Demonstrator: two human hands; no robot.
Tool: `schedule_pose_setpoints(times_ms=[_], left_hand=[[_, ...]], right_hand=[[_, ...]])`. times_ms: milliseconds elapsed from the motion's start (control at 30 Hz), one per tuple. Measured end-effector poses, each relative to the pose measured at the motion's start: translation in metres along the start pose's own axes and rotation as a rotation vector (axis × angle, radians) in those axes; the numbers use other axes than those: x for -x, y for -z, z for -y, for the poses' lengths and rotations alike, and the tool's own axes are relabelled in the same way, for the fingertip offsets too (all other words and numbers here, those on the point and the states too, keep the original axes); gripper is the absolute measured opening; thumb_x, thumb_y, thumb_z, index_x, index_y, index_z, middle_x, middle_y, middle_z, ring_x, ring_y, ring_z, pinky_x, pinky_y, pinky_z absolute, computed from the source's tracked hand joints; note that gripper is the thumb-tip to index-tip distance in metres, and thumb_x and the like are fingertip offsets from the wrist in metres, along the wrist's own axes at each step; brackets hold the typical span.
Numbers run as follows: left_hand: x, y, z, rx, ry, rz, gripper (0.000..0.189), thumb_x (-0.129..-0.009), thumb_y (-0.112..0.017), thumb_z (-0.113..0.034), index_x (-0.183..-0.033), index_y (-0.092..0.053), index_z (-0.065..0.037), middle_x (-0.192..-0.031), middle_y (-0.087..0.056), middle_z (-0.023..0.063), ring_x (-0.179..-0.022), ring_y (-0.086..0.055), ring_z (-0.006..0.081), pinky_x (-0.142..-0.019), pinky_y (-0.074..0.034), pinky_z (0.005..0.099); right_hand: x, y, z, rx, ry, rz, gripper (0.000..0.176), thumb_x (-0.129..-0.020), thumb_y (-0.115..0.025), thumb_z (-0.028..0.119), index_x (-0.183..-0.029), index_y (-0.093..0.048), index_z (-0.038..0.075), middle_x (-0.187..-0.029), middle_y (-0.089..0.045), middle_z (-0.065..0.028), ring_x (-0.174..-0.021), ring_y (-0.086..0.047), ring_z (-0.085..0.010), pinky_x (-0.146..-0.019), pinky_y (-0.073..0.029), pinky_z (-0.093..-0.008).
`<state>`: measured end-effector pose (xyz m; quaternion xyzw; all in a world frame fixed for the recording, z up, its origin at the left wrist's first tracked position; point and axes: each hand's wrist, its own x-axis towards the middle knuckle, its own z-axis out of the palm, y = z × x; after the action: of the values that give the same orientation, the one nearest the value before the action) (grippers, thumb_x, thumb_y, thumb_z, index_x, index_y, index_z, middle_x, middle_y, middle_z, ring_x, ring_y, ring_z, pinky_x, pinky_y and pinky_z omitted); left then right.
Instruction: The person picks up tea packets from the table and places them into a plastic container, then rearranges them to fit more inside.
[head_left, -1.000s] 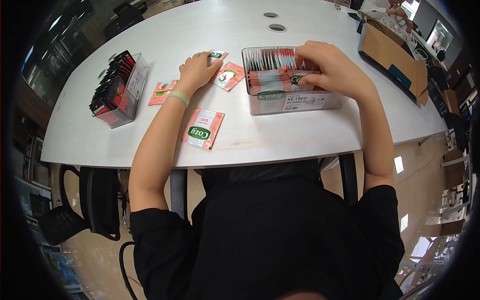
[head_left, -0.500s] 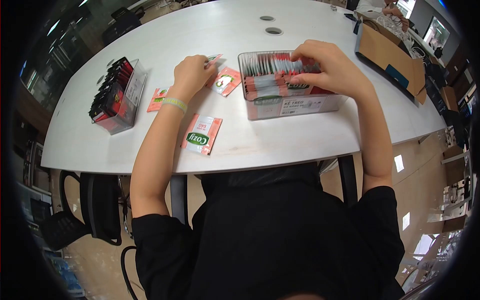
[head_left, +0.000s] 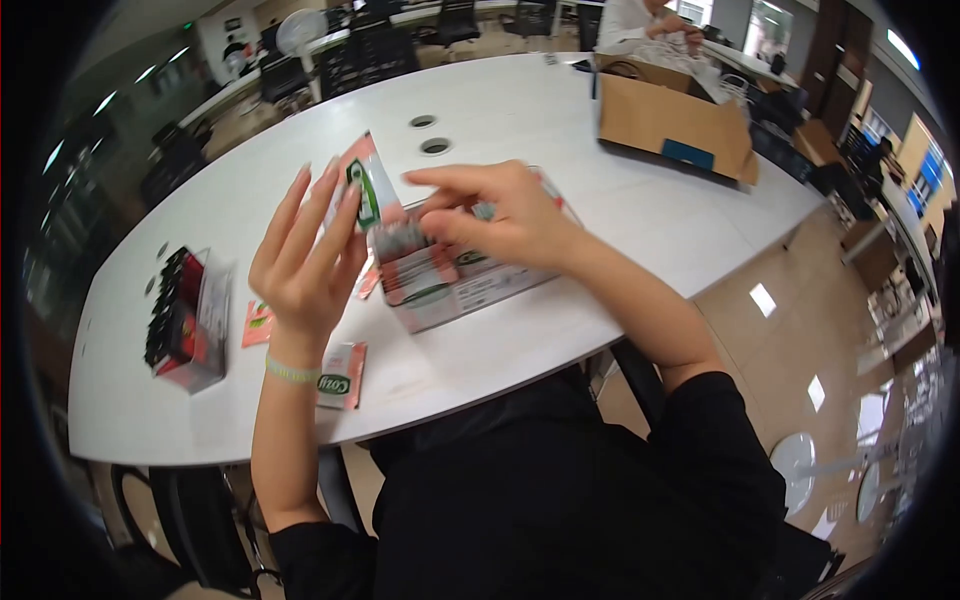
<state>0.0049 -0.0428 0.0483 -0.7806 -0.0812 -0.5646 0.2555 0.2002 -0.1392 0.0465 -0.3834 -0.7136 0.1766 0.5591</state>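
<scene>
My left hand is raised over the table, its fingers fairly straight, with a pink and white Cozy tea sachet held upright behind them. My right hand hovers at the clear plastic box full of tea sachets. Its index finger and thumb are apart over the box's left part; motion blurs the fingertips, and I see nothing held in them. Below my left wrist, another Cozy sachet lies flat. One more pink sachet is on the table left of that wrist.
A second clear box with dark sachets stands at the table's left. An open cardboard box sits at the far right, near a person in white. Two round cable holes are in the white table.
My left hand has lifted a sachet off the table and raised it toward the box. My right hand has shifted to the box's left end. The head view has turned and tilted up.
</scene>
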Motion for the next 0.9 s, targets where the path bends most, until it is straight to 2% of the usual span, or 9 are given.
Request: schedule_pose_setpoints(times_ms=[100, 167, 267, 367, 500, 567, 600, 767, 900], left_hand=[[0.007, -0.006, -0.009, 0.038, -0.093, 0.023, 0.032, -0.067, -0.071, -0.009, -0.098, -0.070, -0.016, -0.114, -0.063, 0.0065, -0.109, -0.057, 0.0283, -0.082, -0.049, 0.0318], [0.011, -0.008, -0.011, 0.048, -0.107, 0.024, 0.033, -0.067, -0.072, -0.009, -0.099, -0.070, -0.016, -0.114, -0.063, 0.0063, -0.109, -0.057, 0.0281, -0.083, -0.048, 0.0324], [0.014, -0.007, -0.007, 0.031, -0.162, 0.044, 0.030, -0.072, -0.070, -0.020, -0.101, -0.070, -0.014, -0.117, -0.061, 0.0098, -0.111, -0.055, 0.0284, -0.088, -0.044, 0.0352], [0.014, -0.004, 0.001, 0.094, -0.101, 0.038, 0.042, -0.083, -0.056, -0.036, -0.111, -0.065, -0.006, -0.128, -0.051, 0.0179, -0.116, -0.050, 0.0330, -0.092, -0.041, 0.0396], [0.003, 0.016, 0.030, -0.002, 0.093, 0.143, 0.043, -0.082, -0.059, -0.032, -0.114, -0.061, -0.004, -0.118, -0.057, 0.0169, -0.108, -0.055, 0.0296, -0.093, -0.039, 0.0399], [0.007, 0.024, 0.050, -0.037, 0.625, 0.501, 0.046, -0.076, -0.067, -0.033, -0.110, -0.060, -0.002, -0.103, -0.063, 0.0165, -0.097, -0.060, 0.0280, -0.087, -0.043, 0.0382], [0.019, 0.029, 0.064, -0.037, 0.625, 0.499, 0.046, -0.076, -0.067, -0.033, -0.110, -0.060, -0.002, -0.103, -0.063, 0.0165, -0.097, -0.060, 0.0280, -0.087, -0.043, 0.0382], [0.050, 0.049, 0.108, -0.264, 0.844, 1.276, 0.076, -0.050, -0.084, -0.040, -0.107, -0.058, 0.002, -0.093, -0.065, 0.0179, -0.083, -0.063, 0.0282, -0.073, -0.048, 0.0351], [0.061, 0.044, 0.127, -0.193, 0.998, 1.442, 0.079, -0.045, -0.085, -0.034, -0.108, -0.056, 0.004, -0.082, -0.065, 0.0169, -0.076, -0.064, 0.0231, -0.066, -0.048, 0.0322]], right_hand=[[0.001, -0.003, 0.014, -0.052, -0.092, 0.066, 0.031, -0.081, -0.067, 0.023, -0.099, -0.064, -0.002, -0.075, -0.068, -0.0111, -0.062, -0.062, -0.0095, -0.057, -0.049, -0.0246], [0.000, -0.005, 0.010, 0.143, 0.160, 0.010, 0.021, -0.082, -0.067, 0.019, -0.092, -0.066, 0.001, -0.072, -0.067, -0.0088, -0.060, -0.061, -0.0091, -0.055, -0.047, -0.0239], [-0.001, 0.000, -0.002, 0.162, 0.135, -0.023, 0.018, -0.084, -0.064, 0.013, -0.097, -0.065, 0.000, -0.076, -0.066, -0.0045, -0.062, -0.057, -0.0065, -0.058, -0.046, -0.0218], [-0.002, 0.007, 0.003, 0.146, 0.083, -0.089, 0.016, -0.084, -0.064, 0.013, -0.093, -0.065, 0.000, -0.077, -0.066, -0.0033, -0.065, -0.056, -0.0064, -0.060, -0.045, -0.0216], [-0.006, 0.028, 0.003, 0.170, 0.163, -0.130, 0.014, -0.083, -0.064, 0.012, -0.090, -0.066, 0.000, -0.076, -0.064, -0.0032, -0.069, -0.053, -0.0076, -0.064, -0.044, -0.0224], [-0.006, 0.044, 0.004, 0.192, 0.133, -0.071, 0.015, -0.082, -0.065, 0.013, -0.089, -0.066, 0.000, -0.075, -0.064, -0.0032, -0.069, -0.053, -0.0080, -0.064, -0.043, -0.0231], [-0.007, 0.050, 0.004, 0.218, 0.108, -0.008, 0.015, -0.082, -0.065, 0.013, -0.088, -0.066, 0.000, -0.075, -0.064, -0.0032, -0.068, -0.052, -0.0084, -0.065, -0.043, -0.0239], [-0.009, 0.064, -0.007, 0.351, 0.072, 0.080, 0.015, -0.079, -0.066, 0.016, -0.085, -0.067, 0.001, -0.072, -0.063, -0.0043, -0.067, -0.054, -0.0118, -0.065, -0.044, -0.0274], [-0.009, 0.058, -0.011, 0.446, 0.000, 0.194, 0.016, -0.078, -0.065, 0.016, -0.084, -0.066, 0.000, -0.072, -0.064, -0.0072, -0.067, -0.056, -0.0142, -0.064, -0.045, -0.0288]])
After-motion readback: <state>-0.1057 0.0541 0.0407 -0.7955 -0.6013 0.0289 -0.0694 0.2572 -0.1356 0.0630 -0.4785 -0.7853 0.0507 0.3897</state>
